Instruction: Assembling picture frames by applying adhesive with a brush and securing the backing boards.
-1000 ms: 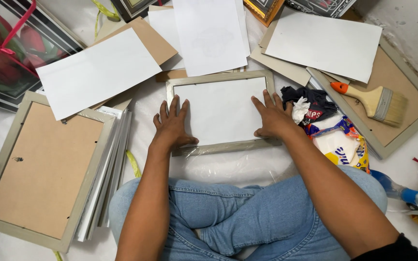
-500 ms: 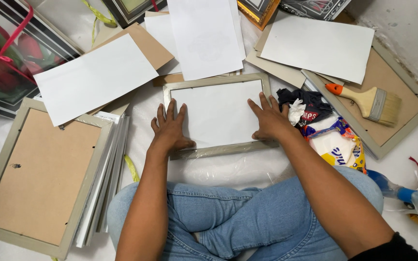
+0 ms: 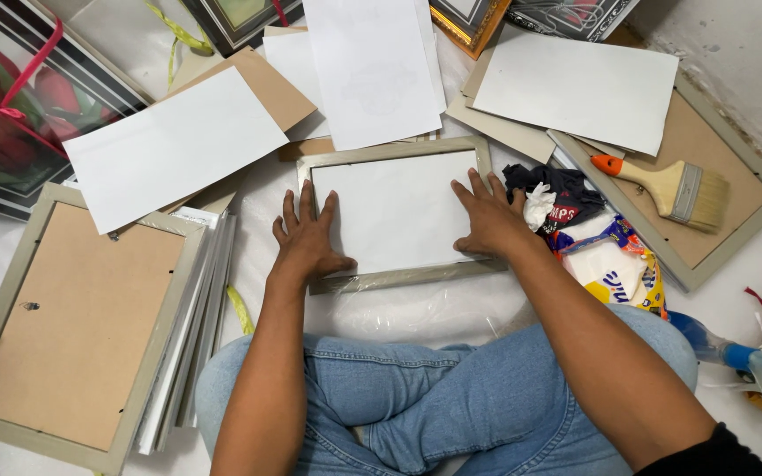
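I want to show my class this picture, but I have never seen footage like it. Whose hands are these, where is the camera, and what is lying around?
There is no machine here. A person sits cross-legged on the floor, and the one camera is worn on their head, looking down, so the arms come in from the bottom of the picture.

The left hand and the right hand both lie flat on a grey picture frame with a white sheet in it. Neither hand grips anything.

Around it: a larger frame lying face down on the left with its brown backing up, loose white sheets, a paintbrush with an orange-tipped handle resting on another face-down frame at the right, and a heap of rags and wrappers beside the right hand.
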